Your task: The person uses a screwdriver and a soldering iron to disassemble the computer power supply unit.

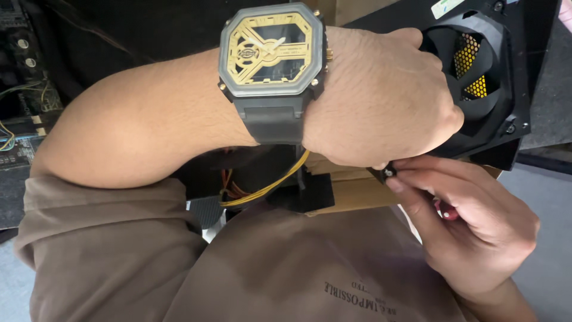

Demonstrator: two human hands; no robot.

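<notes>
Left hand clamps the black power supply unit; right hand below it pinches a small black screw

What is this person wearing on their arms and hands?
Both hands are bare, no gloves or rings visible. The left hand has a big wristwatch above it: octagonal grey case, gold and black dial, dark grey strap. A brown sleeve is pushed up to the elbow. The right hand shows no watch.
</notes>
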